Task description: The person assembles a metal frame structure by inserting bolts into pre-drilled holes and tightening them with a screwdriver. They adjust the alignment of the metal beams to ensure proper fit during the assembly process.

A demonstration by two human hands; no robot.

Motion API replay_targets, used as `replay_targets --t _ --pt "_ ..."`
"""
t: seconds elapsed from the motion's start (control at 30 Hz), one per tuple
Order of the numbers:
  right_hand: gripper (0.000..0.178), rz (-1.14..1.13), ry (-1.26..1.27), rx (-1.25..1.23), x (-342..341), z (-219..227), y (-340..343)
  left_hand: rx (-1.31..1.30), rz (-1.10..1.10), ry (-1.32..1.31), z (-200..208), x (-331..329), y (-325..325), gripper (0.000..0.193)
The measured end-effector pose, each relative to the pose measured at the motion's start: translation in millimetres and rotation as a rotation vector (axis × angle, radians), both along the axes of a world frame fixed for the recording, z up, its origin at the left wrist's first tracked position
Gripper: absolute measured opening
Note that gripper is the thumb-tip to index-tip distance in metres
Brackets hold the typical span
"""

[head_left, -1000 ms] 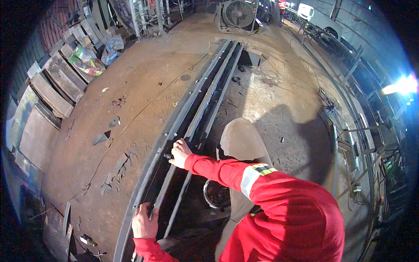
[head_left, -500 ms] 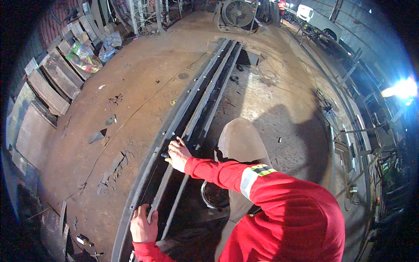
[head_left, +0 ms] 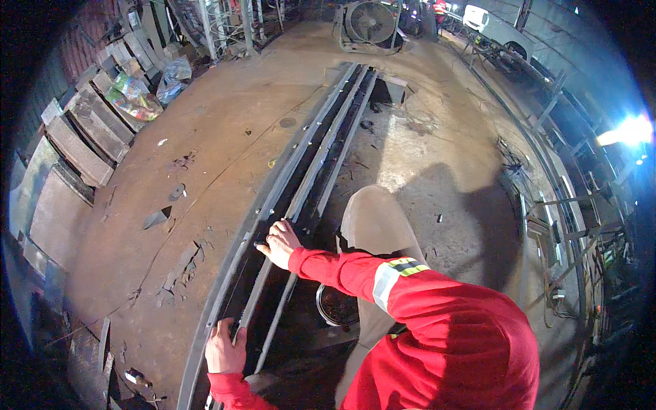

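Note:
Long dark metal beams [head_left: 320,154] with pale raised edges run side by side along the floor, away from me. My left hand [head_left: 225,350] rests on the near part of the beams, fingers curled over a dark channel and thumb beside a raised edge. What lies under those fingers is hidden. Farther along, my right hand [head_left: 279,244] is bent over the same beams, its fingers closed. A small dark piece [head_left: 260,245] shows at its thumb side; the rest of it is covered by the hand. Small bright bolt-like bits [head_left: 257,211] dot the left beam.
A round metal-rimmed container [head_left: 335,305] stands by my knee [head_left: 379,222]. Metal scraps [head_left: 157,218] lie on the floor to the left, with plates [head_left: 78,147] leaning beyond. A large fan [head_left: 371,24] stands at the far end. Steel frames [head_left: 560,236] and a glaring light [head_left: 627,131] are at right.
My view has shifted slightly. Both hands keep almost the same place on the beams, and the right-hand fingers have changed position a little.

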State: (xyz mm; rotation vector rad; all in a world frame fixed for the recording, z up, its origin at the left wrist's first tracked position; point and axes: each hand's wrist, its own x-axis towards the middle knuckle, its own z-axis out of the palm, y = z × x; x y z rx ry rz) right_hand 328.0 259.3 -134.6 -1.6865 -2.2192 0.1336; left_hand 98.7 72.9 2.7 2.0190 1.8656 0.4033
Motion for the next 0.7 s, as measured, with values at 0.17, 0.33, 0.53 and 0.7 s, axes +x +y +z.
replay_targets --t 0.17,0.33,0.53,0.7 --pt "0.049 -0.058 -0.038 0.096 0.0 4.5 -6.2 0.032 0.003 -0.014 -3.7 -1.4 0.3 0.034" --pt "0.045 -0.033 -0.009 0.049 -2.3 4.4 -10.1 0.032 -0.008 -0.019 -10.6 -3.4 1.2 0.034" --pt "0.033 -0.004 0.166 -0.033 -4.5 10.7 -11.1 0.01 0.002 0.001 -5.2 -0.6 1.9 0.034" --pt "0.032 -0.072 0.235 -0.133 -5.8 15.9 -11.6 0.012 -0.001 -0.019 -4.1 -1.0 2.1 0.033"
